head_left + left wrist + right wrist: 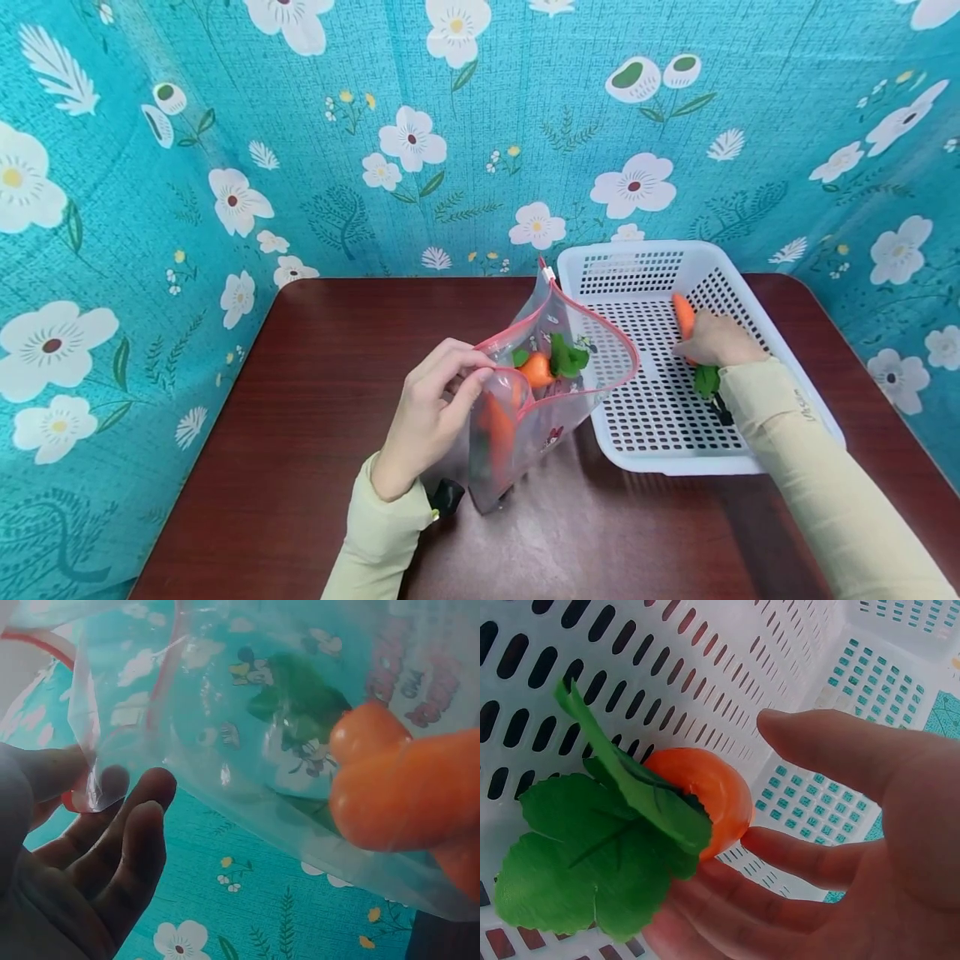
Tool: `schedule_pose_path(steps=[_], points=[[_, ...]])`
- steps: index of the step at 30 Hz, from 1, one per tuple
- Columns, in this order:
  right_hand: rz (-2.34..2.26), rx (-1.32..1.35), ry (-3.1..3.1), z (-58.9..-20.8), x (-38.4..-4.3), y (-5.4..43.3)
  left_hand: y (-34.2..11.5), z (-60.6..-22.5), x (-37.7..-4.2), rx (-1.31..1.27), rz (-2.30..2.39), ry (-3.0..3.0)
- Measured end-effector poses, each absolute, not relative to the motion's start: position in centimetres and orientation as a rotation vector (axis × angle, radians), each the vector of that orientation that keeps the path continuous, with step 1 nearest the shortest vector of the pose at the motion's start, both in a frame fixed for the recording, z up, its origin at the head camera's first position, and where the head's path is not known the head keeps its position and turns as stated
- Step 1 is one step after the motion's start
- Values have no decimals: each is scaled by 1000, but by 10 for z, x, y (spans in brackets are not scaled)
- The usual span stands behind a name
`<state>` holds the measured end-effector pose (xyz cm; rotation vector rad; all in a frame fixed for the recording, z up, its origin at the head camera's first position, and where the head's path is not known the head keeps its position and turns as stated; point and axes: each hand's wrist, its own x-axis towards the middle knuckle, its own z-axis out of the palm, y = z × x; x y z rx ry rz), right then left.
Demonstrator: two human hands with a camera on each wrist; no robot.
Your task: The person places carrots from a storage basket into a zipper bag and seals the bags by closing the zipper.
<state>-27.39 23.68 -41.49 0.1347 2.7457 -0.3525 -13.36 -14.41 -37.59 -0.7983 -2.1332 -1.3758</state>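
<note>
My left hand [433,410] pinches the red-edged rim of a clear zip bag [551,412] between thumb and fingers, and the bag's mouth gapes wide. Inside the bag are orange carrots [405,795] with green leaves [567,357]; the plastic blurs their lower parts. Over the white basket [637,461], my right hand [722,337] reaches down to a carrot [712,795] with a green leafy top [592,855]. In the right wrist view its fingers lie against the carrot's side, fairly straight, while the thumb stands apart from it.
The basket has slotted walls and stands on the right of a dark red-brown table [322,400], close beside the bag. A red zip end with a white slider [548,273] sticks up near the basket's rim. Behind the table hangs a blue flowered cloth [480,150].
</note>
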Motion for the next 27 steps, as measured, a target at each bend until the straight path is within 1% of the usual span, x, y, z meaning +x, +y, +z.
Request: schedule_pose_path(steps=[7, 14, 27], points=[[-360, 170, 2717, -416, -275, 236, -140, -383, -135, -844, -1271, -2236], [-354, 200, 2722, -419, -278, 235, -137, -385, -135, -813, -1065, -2390], [-390, 106, 2752, -421, -283, 238, -136, -389, -137, -749, -887, -2537]])
